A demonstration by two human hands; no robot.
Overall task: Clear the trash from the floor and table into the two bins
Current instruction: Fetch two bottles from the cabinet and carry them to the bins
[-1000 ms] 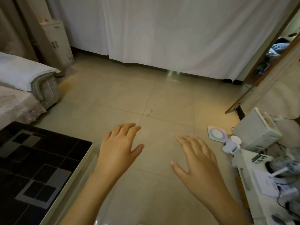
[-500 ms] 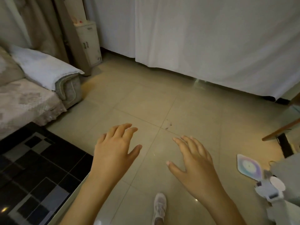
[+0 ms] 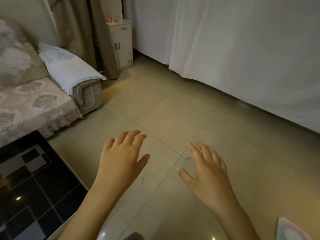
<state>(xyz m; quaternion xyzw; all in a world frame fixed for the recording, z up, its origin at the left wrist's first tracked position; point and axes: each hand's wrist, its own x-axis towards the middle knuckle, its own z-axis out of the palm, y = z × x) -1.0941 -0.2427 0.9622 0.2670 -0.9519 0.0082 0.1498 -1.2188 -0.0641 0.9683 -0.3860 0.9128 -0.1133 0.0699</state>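
Trash is hardly to be made out: only a small dark scrap (image 3: pixel 188 157) is seen on the tiled floor (image 3: pixel 173 115) where the tile seams cross, just beside the fingertips of the right hand, and a thin dark sliver (image 3: pixel 142 180) lies on the tile near the left wrist; what either is cannot be told, and the two bins are not seen. The left hand (image 3: pixel 121 158) is held palm down above the floor with fingers loosely spread and nothing in it. The right hand (image 3: pixel 206 170) is held the same way, fingers straight and slightly parted, thumb out to the side, nothing gripped. Compared with half a second ago, the view is turned further left: more of the sofa (image 3: pixel 34 101) and the white cloth (image 3: pixel 69 70) draped over its arm is shown, the small cabinet (image 3: pixel 123 44) is brought nearer the middle, and the black patterned table (image 3: pixel 31 187) fills more of the lower left corner. The shoe seen earlier at the bottom edge is gone, and of the round pastel object (image 3: pixel 290 231) only a corner is left at the lower right. The white curtain (image 3: pixel 242 49) hangs along the far side.
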